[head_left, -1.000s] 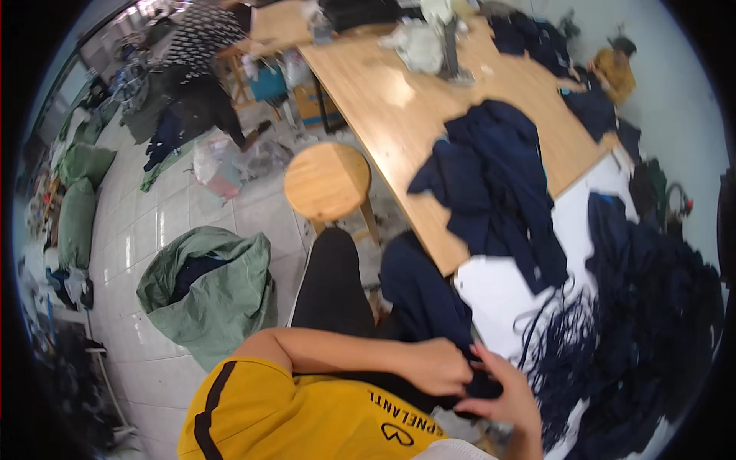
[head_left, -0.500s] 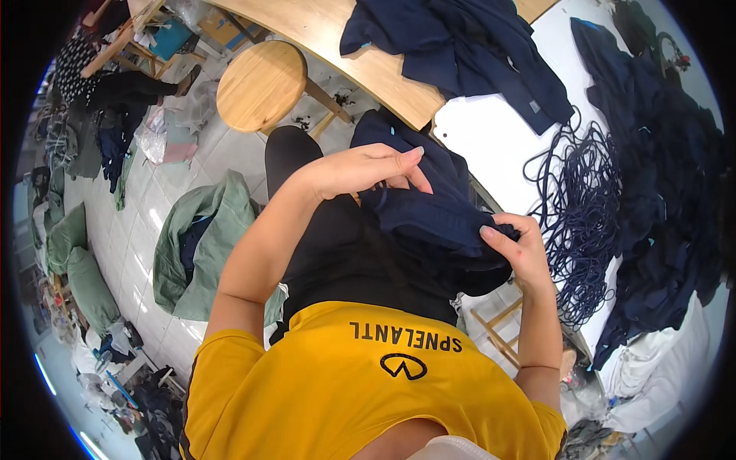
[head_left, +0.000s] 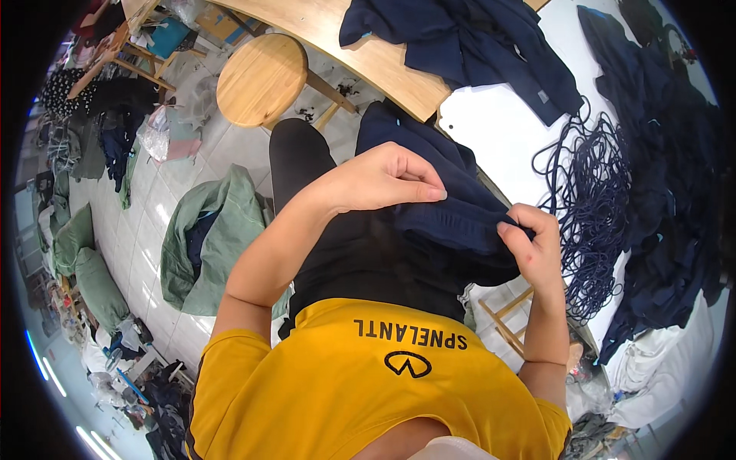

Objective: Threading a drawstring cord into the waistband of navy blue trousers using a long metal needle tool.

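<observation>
Across my lap lies a navy garment [head_left: 452, 218] with a gathered band along its near edge. My right hand [head_left: 534, 244] is closed on the right end of that band, thumb on top. Above the garment's left part, my left hand [head_left: 391, 178] is closed in a pinch, thumb against bent fingers; whatever sits between the fingertips, if anything, is too small to make out. The garment's far part runs up beside the table edge. A tangled heap of navy cords [head_left: 594, 207] rests on the white tabletop [head_left: 484, 126], right of my right hand.
More navy garments [head_left: 460, 38] are spread over the wooden tabletop [head_left: 322, 27], and a large navy pile [head_left: 659, 192] covers the right side. A round wooden stool [head_left: 262, 79] stands ahead on the left. An open green sack [head_left: 234, 253] holding dark cloth sits on the tiled floor [head_left: 146, 261].
My left hand has shifted right and slightly down, its spread fingers drawing into a pinch. My right hand keeps its hold on the garment's band.
</observation>
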Tool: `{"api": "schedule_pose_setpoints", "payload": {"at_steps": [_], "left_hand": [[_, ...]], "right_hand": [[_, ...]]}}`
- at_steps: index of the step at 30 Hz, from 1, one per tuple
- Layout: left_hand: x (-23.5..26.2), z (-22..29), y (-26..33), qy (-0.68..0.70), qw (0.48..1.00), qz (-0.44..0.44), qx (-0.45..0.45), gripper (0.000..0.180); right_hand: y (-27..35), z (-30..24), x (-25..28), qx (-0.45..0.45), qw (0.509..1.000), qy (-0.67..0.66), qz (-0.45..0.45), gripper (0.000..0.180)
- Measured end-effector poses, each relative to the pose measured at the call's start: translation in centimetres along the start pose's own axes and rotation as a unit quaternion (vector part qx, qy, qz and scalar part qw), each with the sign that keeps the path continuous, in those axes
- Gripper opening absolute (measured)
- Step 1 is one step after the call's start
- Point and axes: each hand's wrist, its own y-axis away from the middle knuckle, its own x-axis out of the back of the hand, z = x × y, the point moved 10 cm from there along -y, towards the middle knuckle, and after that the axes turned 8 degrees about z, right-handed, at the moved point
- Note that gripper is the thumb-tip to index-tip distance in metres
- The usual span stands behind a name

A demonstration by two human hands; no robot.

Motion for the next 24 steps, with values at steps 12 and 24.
{"api": "schedule_pose_setpoints", "payload": {"at_steps": [12, 24], "left_hand": [[-1.2, 1.9, 0.0, 0.162, 0.983, 0.02, -0.08, 0.017], [1.3, 3.8, 2.9, 0.086, 0.891, 0.294, -0.335, 0.029]], "right_hand": [[0.4, 3.9, -2.5, -0.102, 0.953, -0.284, -0.003, 0.013], [-0.4, 4.2, -3.0, -0.129, 0.881, -0.452, 0.055, 0.01]]}}
